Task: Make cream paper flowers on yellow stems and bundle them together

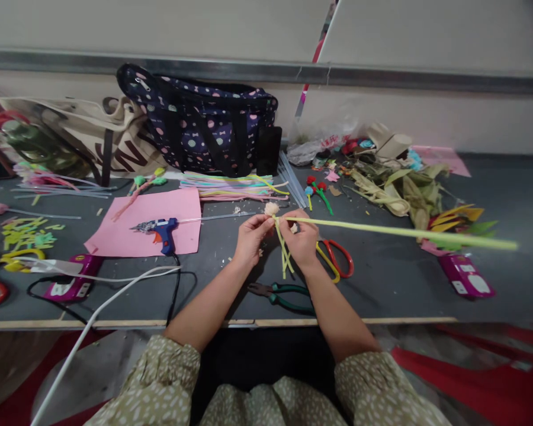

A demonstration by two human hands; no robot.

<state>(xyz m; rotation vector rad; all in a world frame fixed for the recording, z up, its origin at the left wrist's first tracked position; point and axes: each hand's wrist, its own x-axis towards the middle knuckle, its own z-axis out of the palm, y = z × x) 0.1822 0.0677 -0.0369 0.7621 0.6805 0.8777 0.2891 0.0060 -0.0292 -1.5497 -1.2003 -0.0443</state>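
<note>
Between my two hands is a small craft flower (272,209) with a cream fluffy head and yellow-green pipe-cleaner stems hanging below. My left hand (252,238) pinches it just under the head. My right hand (300,238) grips a long yellow-green pipe cleaner (404,232) close to the flower; its free length stretches far to the right. The fingertips of both hands nearly meet. Beneath my right forearm lie green-handled pliers (288,296), and scissors (342,260) with red and yellow handles rest just right of my right hand, partly hidden.
A blue glue gun (164,231) lies on pink paper (115,219), its cord trailing over the table edge. Pipe-cleaner bundles (231,186) and a patterned bag (204,124) stand behind. Dried husks (395,189) and small red flowers (317,183) lie right; purple boxes (466,277) flank both sides.
</note>
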